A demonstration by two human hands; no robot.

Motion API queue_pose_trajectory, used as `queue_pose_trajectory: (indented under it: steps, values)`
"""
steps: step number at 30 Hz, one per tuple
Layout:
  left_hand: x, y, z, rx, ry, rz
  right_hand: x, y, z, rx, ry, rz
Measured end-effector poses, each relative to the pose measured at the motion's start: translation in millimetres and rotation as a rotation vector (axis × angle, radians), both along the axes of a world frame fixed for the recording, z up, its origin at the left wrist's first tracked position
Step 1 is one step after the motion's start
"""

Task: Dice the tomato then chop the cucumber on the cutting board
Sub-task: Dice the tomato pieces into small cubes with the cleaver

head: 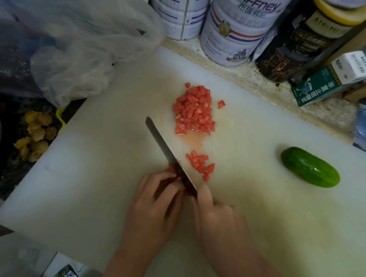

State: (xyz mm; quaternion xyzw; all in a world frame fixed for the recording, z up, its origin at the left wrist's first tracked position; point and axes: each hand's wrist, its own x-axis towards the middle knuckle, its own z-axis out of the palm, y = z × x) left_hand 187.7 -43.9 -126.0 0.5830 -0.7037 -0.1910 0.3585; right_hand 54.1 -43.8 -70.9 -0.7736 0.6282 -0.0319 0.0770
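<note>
Two diced tomato heaps (193,110), one cucumber (309,166), one knife (167,149).

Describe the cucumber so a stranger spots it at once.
Start at the big white cutting board. On its right side, apart from the red tomato dice, lies the cucumber. It is the only whole, dark green thing on the board.
</note>
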Motion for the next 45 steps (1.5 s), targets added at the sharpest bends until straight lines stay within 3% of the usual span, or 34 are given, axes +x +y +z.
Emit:
queue_pose_trajectory:
  steps: [5,10,18,26,33,38,45]
  values:
    - [0,0,0,-0.006,-0.002,0.008,-2,-2,-2,0.004,-0.062,0.001]
    - [-1,-3,0,-0.030,-0.030,0.008,-29,33,5,0.224,-0.102,-0.074]
    - [-1,-2,-2,-0.031,-0.037,0.009,-3,-21,0,0.030,-0.227,-0.022]
    - [-1,-2,-3,-0.034,-0.030,0.009,-42,37,2,0.289,-0.342,-0.090]
    - [-1,-2,-3,-0.032,-0.047,0.009,-21,-11,0,0.117,-0.283,-0.022]
    - [-1,-2,-3,-0.033,-0.048,0.019,-17,-24,3,0.134,-0.333,0.022]
    - [-1,-2,-3,-0.046,-0.049,0.013,-35,16,3,0.210,-0.367,-0.092]
